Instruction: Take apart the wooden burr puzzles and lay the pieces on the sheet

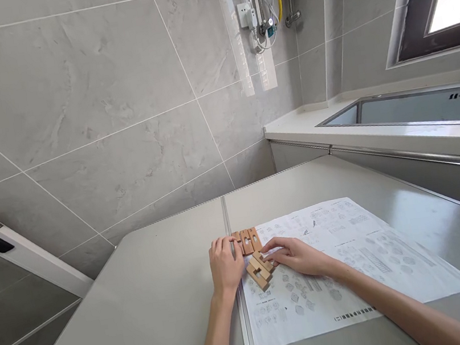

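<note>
My left hand is closed at the left end of a row of reddish-brown notched wooden puzzle pieces, its fingers curled over the end piece and partly hiding it. Just in front of that row lies a group of lighter notched wooden puzzle pieces, set side by side at a slant. From the right, my right hand reaches in with bent fingers, thumb and index closed at the right edge of the lighter group. Both groups rest at the left edge of a printed instruction sheet.
The sheet lies on a grey tabletop with a seam running down it. Behind is a tiled wall. A counter with a sink stands at right, below a window. A door is at left.
</note>
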Available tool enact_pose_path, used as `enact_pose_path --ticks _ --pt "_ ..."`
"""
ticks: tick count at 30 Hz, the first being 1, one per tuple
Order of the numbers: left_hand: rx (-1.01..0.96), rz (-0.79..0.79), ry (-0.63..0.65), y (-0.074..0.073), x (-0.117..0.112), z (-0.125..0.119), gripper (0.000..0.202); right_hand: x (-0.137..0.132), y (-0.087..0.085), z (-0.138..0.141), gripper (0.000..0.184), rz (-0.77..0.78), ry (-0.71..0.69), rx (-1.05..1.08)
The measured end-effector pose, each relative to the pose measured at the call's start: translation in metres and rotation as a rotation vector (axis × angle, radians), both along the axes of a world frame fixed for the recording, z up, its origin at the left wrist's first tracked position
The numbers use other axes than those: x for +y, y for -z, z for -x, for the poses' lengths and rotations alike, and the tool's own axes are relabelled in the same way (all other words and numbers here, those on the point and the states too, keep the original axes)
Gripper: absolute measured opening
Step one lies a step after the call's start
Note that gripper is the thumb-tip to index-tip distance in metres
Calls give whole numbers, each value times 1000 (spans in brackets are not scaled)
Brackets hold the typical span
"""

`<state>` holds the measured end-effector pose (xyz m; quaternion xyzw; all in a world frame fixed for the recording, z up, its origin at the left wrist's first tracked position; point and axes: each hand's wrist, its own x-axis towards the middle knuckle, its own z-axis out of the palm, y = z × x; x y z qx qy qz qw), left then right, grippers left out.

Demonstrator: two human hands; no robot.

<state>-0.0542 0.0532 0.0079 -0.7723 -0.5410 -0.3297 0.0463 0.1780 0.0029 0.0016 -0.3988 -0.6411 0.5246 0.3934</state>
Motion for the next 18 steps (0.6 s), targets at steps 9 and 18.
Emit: enact_pose_path --ticks 9,18 --pt "122 98 -142 14 11 16 28 10 8 -3 15 36 278 -57" --pt "144 98 -174 37 19 27 41 10 14 -2 16 -16 285 -165"
